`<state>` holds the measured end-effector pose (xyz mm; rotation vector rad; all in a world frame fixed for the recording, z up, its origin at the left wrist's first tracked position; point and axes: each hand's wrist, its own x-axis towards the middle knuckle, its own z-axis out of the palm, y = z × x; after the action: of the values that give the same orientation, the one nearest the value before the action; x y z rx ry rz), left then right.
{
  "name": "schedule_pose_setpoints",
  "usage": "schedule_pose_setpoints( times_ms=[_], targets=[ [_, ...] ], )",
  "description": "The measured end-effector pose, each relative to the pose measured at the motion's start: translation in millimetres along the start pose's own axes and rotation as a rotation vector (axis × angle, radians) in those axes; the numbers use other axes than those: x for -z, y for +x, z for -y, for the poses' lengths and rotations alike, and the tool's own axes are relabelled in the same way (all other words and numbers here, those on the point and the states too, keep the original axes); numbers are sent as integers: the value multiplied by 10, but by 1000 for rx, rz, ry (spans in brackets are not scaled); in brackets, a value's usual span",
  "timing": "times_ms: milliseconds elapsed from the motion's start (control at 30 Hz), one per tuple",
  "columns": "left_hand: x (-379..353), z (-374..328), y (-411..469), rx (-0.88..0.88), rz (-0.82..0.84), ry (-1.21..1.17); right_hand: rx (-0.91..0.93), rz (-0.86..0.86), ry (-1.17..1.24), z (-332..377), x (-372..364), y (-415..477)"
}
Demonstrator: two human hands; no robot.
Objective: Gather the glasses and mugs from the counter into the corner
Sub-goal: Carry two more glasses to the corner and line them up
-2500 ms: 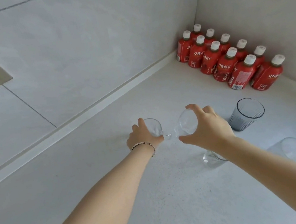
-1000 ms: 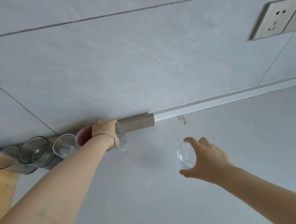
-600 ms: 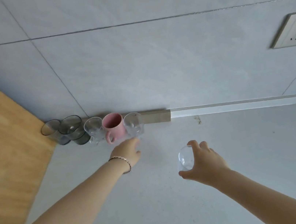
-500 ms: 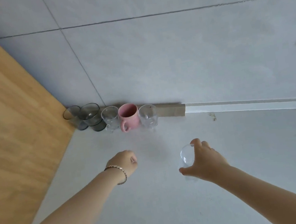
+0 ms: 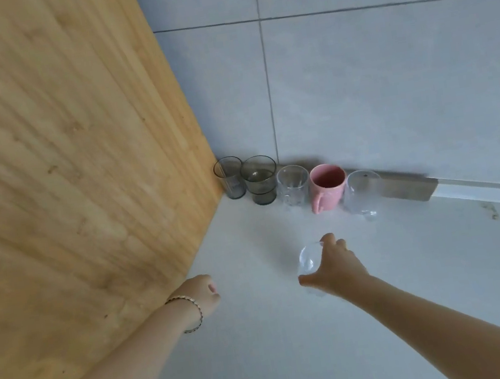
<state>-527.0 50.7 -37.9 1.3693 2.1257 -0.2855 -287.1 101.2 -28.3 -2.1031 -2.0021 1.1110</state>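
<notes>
So right hand [image 5: 332, 269] is wrapped around a clear glass [image 5: 309, 260], thumb underneath and fingers over the top edge, holding it tipped so the mouth faces back at the camera. My guess is that's just a carry grip, grabbed from the side so it can go straight down upright at the end of the line

Left hand [image 5: 204, 293] is loosely curled with nothing in it, hovering low over the counter [image 5: 300, 360], well to the left of the held glass and just beside the wood panel [image 5: 60, 169]. Thin bracelet [image 5: 192, 311] on that wrist. Looks like it's free and waiting

Ahead of both hands, up against the wall, there's a row packed into the corner: grey glass [image 5: 230, 177] tucked right where the wood meets the tile, dark tumbler [image 5: 259, 179] next, then a cut glass [image 5: 293, 186], a pink mug [image 5: 328, 187] with its handle pointing toward the hands, and a round glass [image 5: 360, 190] on the right end. They stand close side by side; can't tell whether they touch. Lining them along the wall keeps them out of the way and leaves the right end open, so I'd say the held one goes just right of the round glass, straight ahead of the right hand

Labels: nothing readable. There's a faint mark low on the grey glass, but it's too small and blurry to make out. No print on the mug that I can see
</notes>
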Motion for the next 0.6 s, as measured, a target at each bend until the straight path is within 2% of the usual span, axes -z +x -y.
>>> schedule_pose_setpoints(
  times_ms=[133,333,600],
  targets=[
    [104,149,299,-84,24,-57,-72,-85,18,629,-320,394],
    [185,306,597,-158,61,-18,-211,-189,213,1253,-596,809],
    [219,376,768,-164,87,-84,-230,-4,490,1589,-631,1123]
  ],
)
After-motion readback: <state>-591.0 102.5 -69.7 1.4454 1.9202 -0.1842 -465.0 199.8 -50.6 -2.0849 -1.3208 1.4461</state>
